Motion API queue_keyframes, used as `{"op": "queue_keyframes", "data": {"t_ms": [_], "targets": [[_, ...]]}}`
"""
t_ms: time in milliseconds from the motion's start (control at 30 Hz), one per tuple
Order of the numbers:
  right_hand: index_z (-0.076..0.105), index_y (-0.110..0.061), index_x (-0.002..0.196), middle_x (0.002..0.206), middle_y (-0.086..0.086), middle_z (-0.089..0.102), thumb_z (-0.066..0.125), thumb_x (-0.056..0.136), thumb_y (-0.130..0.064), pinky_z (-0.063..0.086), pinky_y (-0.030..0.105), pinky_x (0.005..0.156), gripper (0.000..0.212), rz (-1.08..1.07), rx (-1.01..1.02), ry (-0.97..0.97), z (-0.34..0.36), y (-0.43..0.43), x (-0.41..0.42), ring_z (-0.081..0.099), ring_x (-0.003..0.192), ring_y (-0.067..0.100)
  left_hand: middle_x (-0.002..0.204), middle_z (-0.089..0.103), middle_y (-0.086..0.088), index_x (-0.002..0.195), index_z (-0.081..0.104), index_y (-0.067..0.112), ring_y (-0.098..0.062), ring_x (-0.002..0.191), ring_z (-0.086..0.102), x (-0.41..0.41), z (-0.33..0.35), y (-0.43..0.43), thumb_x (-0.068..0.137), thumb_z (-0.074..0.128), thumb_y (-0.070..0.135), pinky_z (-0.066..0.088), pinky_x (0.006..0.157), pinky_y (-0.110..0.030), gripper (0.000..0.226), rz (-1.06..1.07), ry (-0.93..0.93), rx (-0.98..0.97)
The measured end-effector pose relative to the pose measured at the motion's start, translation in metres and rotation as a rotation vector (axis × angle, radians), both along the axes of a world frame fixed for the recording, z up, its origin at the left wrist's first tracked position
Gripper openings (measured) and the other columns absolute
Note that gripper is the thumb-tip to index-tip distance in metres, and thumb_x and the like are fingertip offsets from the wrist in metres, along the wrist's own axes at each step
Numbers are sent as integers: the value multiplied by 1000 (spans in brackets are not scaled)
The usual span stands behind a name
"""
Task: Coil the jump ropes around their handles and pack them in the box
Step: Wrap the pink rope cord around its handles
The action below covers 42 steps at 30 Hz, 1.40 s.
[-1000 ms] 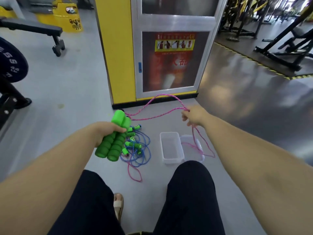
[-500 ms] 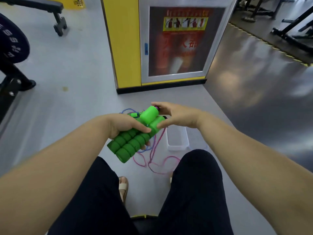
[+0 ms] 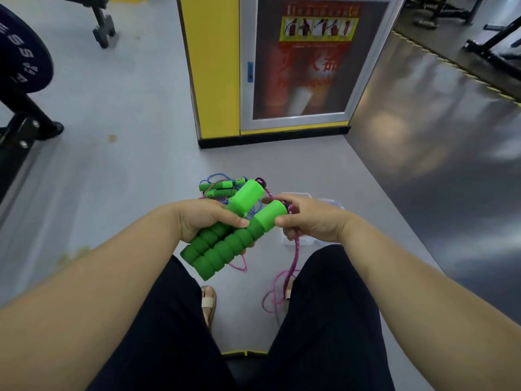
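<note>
While the left hand (image 3: 203, 218) grips the two green ribbed foam handles (image 3: 231, 244) side by side, slanting near-left to far-right, the right hand (image 3: 308, 220) pinches the pink braided cord (image 3: 296, 249) at their cap end. The clear plastic box (image 3: 331, 203) sits just behind it.

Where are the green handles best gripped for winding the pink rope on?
Around the ribbed foam lower half, from the left, as the left hand does: the green handles lie side by side, and that leaves their smooth tops free, where the pink rope comes out.
</note>
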State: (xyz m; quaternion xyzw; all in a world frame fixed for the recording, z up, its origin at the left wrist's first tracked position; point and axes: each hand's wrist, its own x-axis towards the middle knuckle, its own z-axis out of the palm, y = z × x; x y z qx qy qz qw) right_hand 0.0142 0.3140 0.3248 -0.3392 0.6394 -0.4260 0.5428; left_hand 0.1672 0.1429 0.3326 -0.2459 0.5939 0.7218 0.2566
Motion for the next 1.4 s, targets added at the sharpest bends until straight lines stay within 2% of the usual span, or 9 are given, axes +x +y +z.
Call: {"op": "queue_keyframes", "data": {"t_ms": [200, 300, 467, 633, 867, 1000, 1167, 1300, 1400], "targets": [[55, -9, 98, 58, -7, 38, 67, 74, -35, 28, 21, 51, 37, -91, -121, 9, 1, -6, 13, 30, 50, 7, 84, 71, -14, 98, 62, 3, -28, 73, 70, -2, 5, 11, 75, 62, 15, 58, 68, -38, 27, -36, -9, 65], [52, -18, 82, 59, -4, 39, 79, 63, -45, 26, 21, 50, 43, -174, -223, -37, 4, -10, 17, 30, 48, 7, 98, 69, -19, 104, 64, 6, -36, 87, 68, -3, 9, 15, 64, 81, 24, 56, 78, -43, 47, -118, 69, 142], [53, -16, 83, 51, -14, 51, 60, 86, -13, 36, 17, 50, 8, -225, -270, 82, 18, -7, 18, 43, 46, 0, 115, 59, -24, 111, 61, 3, -45, 107, 57, -3, 10, 13, 63, 82, 19, 41, 99, -58, 56, -144, 58, 127], [55, -19, 91, 64, -9, 53, 66, 83, -15, 38, 19, 54, 14, -181, -234, 134, 25, -7, 19, 44, 53, 3, 99, 67, -21, 104, 60, 2, -40, 93, 65, -2, 13, 17, 76, 60, 15, 48, 93, -52, 31, -84, 40, 110], [61, -26, 101, 76, -6, 59, 68, 79, -37, 39, 21, 54, 26, -220, -143, 104, 36, -18, 25, 53, 62, 8, 87, 71, -17, 96, 58, 1, -31, 82, 69, -3, 18, 28, 75, 57, 14, 51, 88, -43, 24, -112, 9, 66], [63, -23, 95, 78, -5, 68, 65, 83, -24, 49, 28, 67, 12, -292, -176, 12, 35, -22, 29, 63, 70, 14, 90, 71, -18, 95, 60, 0, -30, 83, 69, -4, 20, 28, 74, 59, 13, 52, 88, -43, 25, -86, 17, 39], [63, -19, 92, 75, -3, 68, 62, 85, -17, 54, 26, 62, 7, -328, -236, -54, 36, -18, 29, 64, 69, 14, 94, 70, -17, 97, 64, 5, -29, 85, 68, 1, 17, 32, 70, 70, 22, 48, 93, -46, 32, -35, 72, 26], [60, -16, 96, 77, -2, 64, 60, 86, -15, 49, 21, 53, 10, -365, -261, -64, 38, -15, 25, 62, 64, 11, 105, 69, -17, 103, 67, 9, -34, 92, 67, 13, 9, 28, 44, 91, 39, 53, 86, -44, 70, -10, 174, 124], [61, -18, 92, 72, -4, 64, 61, 85, -17, 46, 18, 49, 7, -374, -249, -46, 36, -13, 23, 60, 60, 10, 100, 70, -16, 102, 64, 5, -32, 87, 68, 15, 7, 35, 53, 87, 23, 53, 87, -46, 56, -24, 161, 95]]}}
